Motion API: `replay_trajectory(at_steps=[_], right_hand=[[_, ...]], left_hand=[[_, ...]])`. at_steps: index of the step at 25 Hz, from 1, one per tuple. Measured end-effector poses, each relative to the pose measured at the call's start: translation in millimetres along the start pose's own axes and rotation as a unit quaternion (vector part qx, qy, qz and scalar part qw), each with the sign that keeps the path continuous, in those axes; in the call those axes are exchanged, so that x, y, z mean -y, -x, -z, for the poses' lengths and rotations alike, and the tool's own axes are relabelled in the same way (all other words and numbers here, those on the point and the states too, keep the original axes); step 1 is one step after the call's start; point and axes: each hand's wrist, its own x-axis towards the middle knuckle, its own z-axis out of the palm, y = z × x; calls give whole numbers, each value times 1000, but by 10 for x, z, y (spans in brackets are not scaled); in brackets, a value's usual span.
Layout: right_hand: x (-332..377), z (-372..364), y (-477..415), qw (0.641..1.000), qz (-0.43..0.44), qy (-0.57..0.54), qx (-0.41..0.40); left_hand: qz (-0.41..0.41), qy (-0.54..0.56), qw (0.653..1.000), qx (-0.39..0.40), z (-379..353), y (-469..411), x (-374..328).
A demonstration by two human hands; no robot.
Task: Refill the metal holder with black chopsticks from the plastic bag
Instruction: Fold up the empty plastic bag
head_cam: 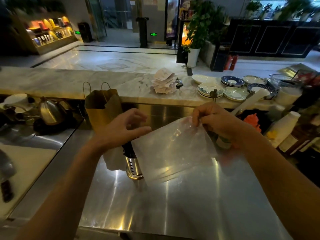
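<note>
Now right hand (218, 122) pinches plastic bag (173, 149) (top edge); left hand (121, 129), loosely curled, empty, hovers above metal holder (134, 168) of black chopsticks (128, 149).

My right hand (213, 121) pinched the bag (173, 149): thin clear plastic, crinkled, glossy. The holder (134, 168) was polished metal, perforated, bright. The chopsticks (127, 149) in it looked matt black. The worktop (181, 210) was brushed steel, streaked with glare. Behind, the carrier (102, 108) was matt brown paper, the ledge (78, 80) polished marble.
</note>
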Motion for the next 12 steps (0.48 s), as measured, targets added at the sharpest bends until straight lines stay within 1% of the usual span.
replay_trajectory(at_steps=[1, 2, 4, 5, 7, 9, 12], right_hand=[[92, -36, -16, 999, 17, 42, 20], [169, -77, -32, 996, 31, 72, 36], [309, -154, -55, 994, 48, 83, 48], [347, -186, -62, 995, 54, 66, 44], [362, -233, -63, 998, 65, -18, 18], [290, -246, -31, 987, 34, -157, -26], [27, -324, 49, 934, -55, -349, -55]], left_hand=[[-20, -44, 998, 34, -34, -12, -114], [-25, -43, 996, 78, -73, -18, -223], [-22, 6, 987, 158, -166, -34, -340], [-22, 30, 985, 170, -202, -34, -348], [-37, 71, 986, 145, -246, -10, -307], [-40, 109, 989, 94, -274, 45, -265], [-29, 128, 991, 5, -328, 124, -206]])
